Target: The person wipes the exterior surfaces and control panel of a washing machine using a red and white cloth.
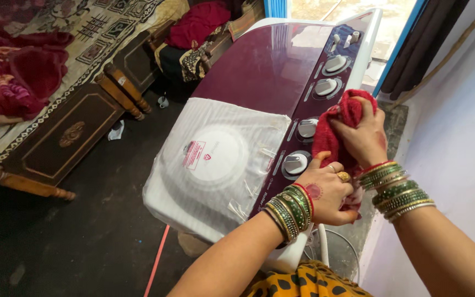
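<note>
1. Red cloth (pixel 339 129) is bunched over the control panel (pixel 325 93) of a washing machine (pixel 265 71), at its right edge, and is held by both hands.
2. The upper part of the cloth is clenched in the right hand (pixel 365 137) — fingers are curled tight around the fabric, knuckles up.
3. The lower end is gripped by the left hand (pixel 328 195), just beside a white dial (pixel 295 163); the thumb is laid against the cloth.
4. Green and gold bangles (pixel 394 190) are worn on both wrists, and a gold ring (pixel 343 176) is seen on the left hand.
5. Four white dials are set in a row along the maroon panel.
6. The near lid (pixel 215 159) is wrapped in clear plastic; the far lid is bare maroon.
7. A carved wooden bed (pixel 67 126) is seen to the left, well apart from the machine — patterned covers and red fabric are heaped on it.
8. A dark floor (pixel 94 236) lies between bed and machine.
</note>
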